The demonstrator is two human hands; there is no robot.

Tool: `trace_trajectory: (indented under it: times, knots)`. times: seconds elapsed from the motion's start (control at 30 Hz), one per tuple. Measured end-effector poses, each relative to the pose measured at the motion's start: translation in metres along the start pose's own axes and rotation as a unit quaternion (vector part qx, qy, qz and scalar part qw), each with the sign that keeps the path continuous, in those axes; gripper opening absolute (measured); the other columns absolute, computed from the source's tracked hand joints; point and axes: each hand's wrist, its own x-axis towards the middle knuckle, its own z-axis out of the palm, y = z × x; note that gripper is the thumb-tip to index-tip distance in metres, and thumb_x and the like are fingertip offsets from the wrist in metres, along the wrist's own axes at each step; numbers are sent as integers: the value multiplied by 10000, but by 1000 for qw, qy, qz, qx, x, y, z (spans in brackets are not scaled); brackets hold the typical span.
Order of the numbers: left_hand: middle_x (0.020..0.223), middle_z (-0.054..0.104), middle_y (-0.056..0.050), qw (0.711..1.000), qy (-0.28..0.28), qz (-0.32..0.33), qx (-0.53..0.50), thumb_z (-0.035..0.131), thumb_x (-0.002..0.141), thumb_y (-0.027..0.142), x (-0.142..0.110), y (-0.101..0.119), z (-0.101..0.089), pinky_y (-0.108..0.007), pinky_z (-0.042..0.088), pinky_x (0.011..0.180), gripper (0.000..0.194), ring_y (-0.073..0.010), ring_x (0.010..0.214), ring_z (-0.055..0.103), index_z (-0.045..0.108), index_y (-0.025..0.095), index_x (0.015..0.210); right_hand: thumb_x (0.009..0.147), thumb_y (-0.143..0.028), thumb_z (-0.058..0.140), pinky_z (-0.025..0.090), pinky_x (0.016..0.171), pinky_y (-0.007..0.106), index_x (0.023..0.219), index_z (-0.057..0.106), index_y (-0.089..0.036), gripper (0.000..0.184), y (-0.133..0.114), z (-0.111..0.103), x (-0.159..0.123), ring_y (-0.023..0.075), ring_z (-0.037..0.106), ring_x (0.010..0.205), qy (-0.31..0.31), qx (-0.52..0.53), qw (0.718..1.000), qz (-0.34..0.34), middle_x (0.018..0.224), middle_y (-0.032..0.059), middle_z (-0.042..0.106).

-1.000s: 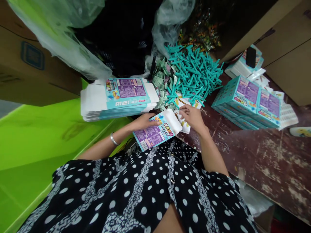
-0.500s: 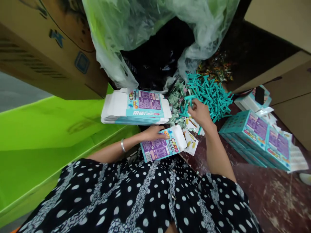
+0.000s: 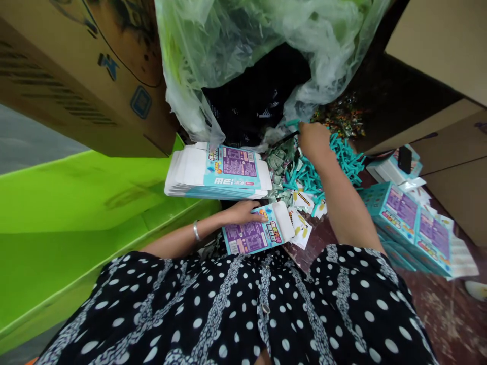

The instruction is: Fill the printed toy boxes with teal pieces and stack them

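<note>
My left hand [image 3: 243, 212] grips a small teal and purple printed box [image 3: 255, 234] with its white end flap open, held just above my lap. My right hand [image 3: 312, 140] reaches far forward over a heap of teal plastic pieces [image 3: 335, 157], close to a pile of shiny wrapped sweets [image 3: 340, 117]. Its fingers curl downward with a teal piece showing at their tips; what they hold is not clear. Small green folded packets [image 3: 280, 161] and white printed cards [image 3: 302, 223] lie between the two hands.
A stack of flat unfolded boxes [image 3: 216, 172] rests left of the heap. Assembled teal boxes [image 3: 414, 223] stand at the right on the worn dark table [image 3: 437, 304]. A green bin [image 3: 68, 218], cardboard cartons [image 3: 87, 71] and clear plastic bags [image 3: 243, 45] surround the area.
My right hand has moved from the cards near the box out across the teal pieces toward the sweets at the back. My left hand keeps the box in place. The view has tilted.
</note>
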Motion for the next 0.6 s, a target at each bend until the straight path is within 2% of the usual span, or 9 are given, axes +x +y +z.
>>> trace_trajectory:
  times: [0.07, 0.1, 0.17, 0.23, 0.33, 0.47, 0.6]
  knots:
    - [905, 782, -97, 1000, 4, 12, -27, 829, 793, 627, -1, 0, 1, -386, 515, 744, 401, -296, 831, 716, 737, 242, 852, 1063, -376, 622, 578, 927, 509, 1108, 782, -109, 314, 31, -23, -27, 418, 766, 1051, -6, -7, 1000, 24, 1031, 243, 786]
    - [921, 791, -97, 999, 6, 16, -43, 820, 807, 624, -2, 1, 2, -384, 521, 738, 398, -294, 835, 722, 745, 239, 876, 1047, -472, 659, 584, 875, 455, 1033, 776, -143, 349, 45, -34, -42, 359, 769, 940, -44, 8, 999, 26, 925, 185, 784]
    - [993, 806, -107, 998, 19, 18, -59, 796, 838, 622, -2, 5, 5, -392, 543, 759, 411, -302, 880, 740, 759, 231, 959, 1013, -607, 686, 568, 765, 379, 913, 736, -188, 434, 69, -51, -74, 258, 721, 733, -171, 64, 983, 17, 781, 104, 757]
    - [1061, 806, -118, 998, 48, 21, -45, 784, 856, 625, -2, 12, 8, -416, 557, 819, 441, -319, 940, 747, 747, 224, 1037, 999, -645, 692, 530, 687, 349, 821, 684, -209, 471, 84, -58, -104, 200, 653, 608, -294, 90, 951, 16, 724, 74, 743]
    - [1076, 793, -112, 995, 96, 29, 8, 769, 888, 624, -4, 28, 15, -436, 550, 873, 455, -327, 981, 735, 698, 222, 1089, 1010, -582, 699, 498, 672, 354, 719, 635, -216, 473, 91, -55, -140, 179, 610, 552, -399, 63, 915, 11, 662, 70, 718]
    - [997, 765, -78, 991, 117, 29, 63, 756, 920, 620, -7, 48, 23, -419, 538, 855, 454, -314, 942, 725, 656, 221, 1111, 1070, -442, 629, 508, 724, 369, 601, 619, -206, 525, 86, -47, -166, 186, 612, 555, -440, -7, 898, -9, 582, 83, 679]
    - [972, 743, -67, 989, 116, 22, 87, 759, 922, 604, -11, 57, 26, -414, 527, 851, 450, -310, 928, 716, 647, 219, 1126, 1089, -415, 617, 509, 759, 376, 577, 632, -198, 556, 89, -53, -174, 191, 622, 582, -418, -19, 908, 3, 583, 92, 672]
